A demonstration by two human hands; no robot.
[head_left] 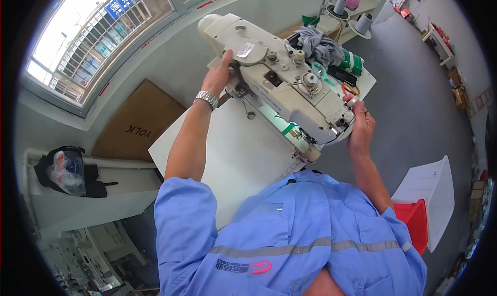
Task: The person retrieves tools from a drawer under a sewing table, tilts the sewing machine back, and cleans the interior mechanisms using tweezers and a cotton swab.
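A cream-coloured industrial sewing machine (279,83) lies across the white tabletop (222,156) in front of me. My left hand (216,81), with a metal watch on its wrist, grips the machine's near side toward its thick end. The thumb is up by the top cover and the fingers are partly hidden behind it. At the narrow end, my right hand (361,125) has its curled fingers closed on the machine's end by a small light-coloured part. Below the arm, a greenish light shows along the machine's bed (277,117).
Behind the machine lie grey cloth (318,45), teal-handled scissors (323,74) and a green-wrapped roll (352,63). Thread cones (363,24) stand farther back. White (432,197) and red bins (412,223) are on the right floor. A cardboard sheet (137,122) leans under the window.
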